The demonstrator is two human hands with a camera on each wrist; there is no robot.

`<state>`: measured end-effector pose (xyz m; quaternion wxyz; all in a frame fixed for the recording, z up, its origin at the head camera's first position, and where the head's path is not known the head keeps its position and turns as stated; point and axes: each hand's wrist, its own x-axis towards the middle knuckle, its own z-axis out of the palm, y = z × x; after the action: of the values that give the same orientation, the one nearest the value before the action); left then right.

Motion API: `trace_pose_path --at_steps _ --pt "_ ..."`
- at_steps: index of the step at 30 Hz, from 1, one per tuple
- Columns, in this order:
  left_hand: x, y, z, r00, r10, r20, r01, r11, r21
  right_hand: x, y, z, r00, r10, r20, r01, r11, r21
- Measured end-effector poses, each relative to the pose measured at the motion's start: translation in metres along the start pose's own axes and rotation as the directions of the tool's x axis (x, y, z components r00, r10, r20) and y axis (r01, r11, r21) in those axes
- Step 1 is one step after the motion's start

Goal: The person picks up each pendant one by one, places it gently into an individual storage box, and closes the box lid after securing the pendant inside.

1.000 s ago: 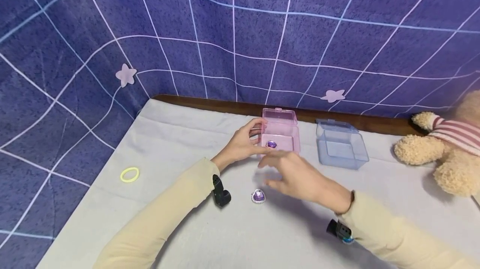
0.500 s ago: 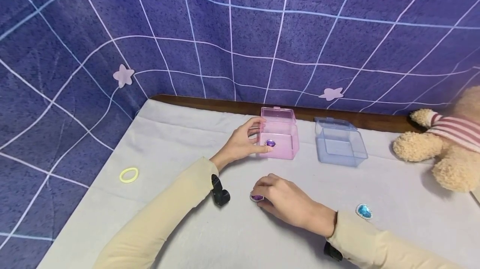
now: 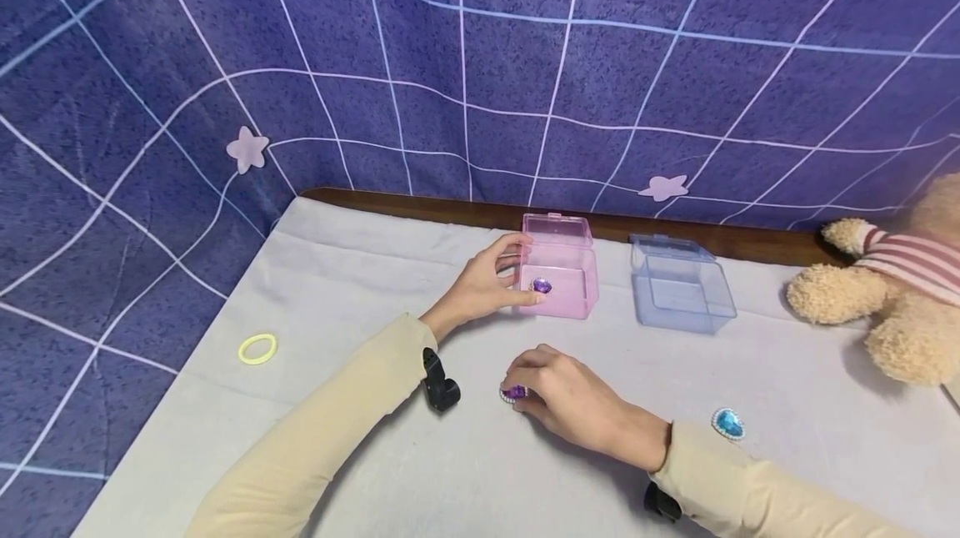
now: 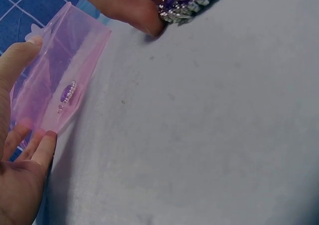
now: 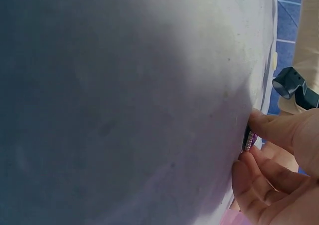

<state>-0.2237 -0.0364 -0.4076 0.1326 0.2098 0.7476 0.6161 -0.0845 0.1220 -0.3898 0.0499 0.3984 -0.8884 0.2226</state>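
Observation:
A clear pink plastic box (image 3: 576,306) with its lid raised stands near the back of the table. My left hand (image 3: 483,284) holds it by its left side, thumb at the front and fingers toward the back. Inside lies a purple gem with a beaded rim (image 4: 66,93). In front of the box, my right hand (image 3: 573,400) pinches a second purple gem (image 3: 514,393) between thumb and fingers, at the tabletop. The right wrist view shows this gem's edge (image 5: 250,140) between the fingertips; most of it is hidden. Whether it touches the cloth I cannot tell.
A clear blue box (image 3: 682,319), lid up, stands right of the pink one. A blue gem (image 3: 728,423) lies beyond my right wrist. At the left is a yellow ring (image 3: 258,349). A teddy bear (image 3: 840,296) sits at the right, before a purple curtain (image 3: 420,104).
My right hand has moved from beside the pink box down to the purple gem on the table and pinched it. The blue gem has come into view. My left hand stays on the box.

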Motion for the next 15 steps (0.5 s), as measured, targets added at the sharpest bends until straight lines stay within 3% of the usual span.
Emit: trace_pose_path --at_steps 9,15 --pt "0.0 -0.002 -0.001 1.0 0.007 0.008 -0.007 1.0 -0.016 -0.004 -0.002 -0.001 1.0 0.004 -0.018 -0.004 1.0 -0.009" --pt "0.0 -0.002 -0.001 1.0 0.013 0.014 -0.013 1.0 -0.009 -0.006 -0.004 -0.014 0.998 -0.004 -0.067 0.003 1.0 -0.014"
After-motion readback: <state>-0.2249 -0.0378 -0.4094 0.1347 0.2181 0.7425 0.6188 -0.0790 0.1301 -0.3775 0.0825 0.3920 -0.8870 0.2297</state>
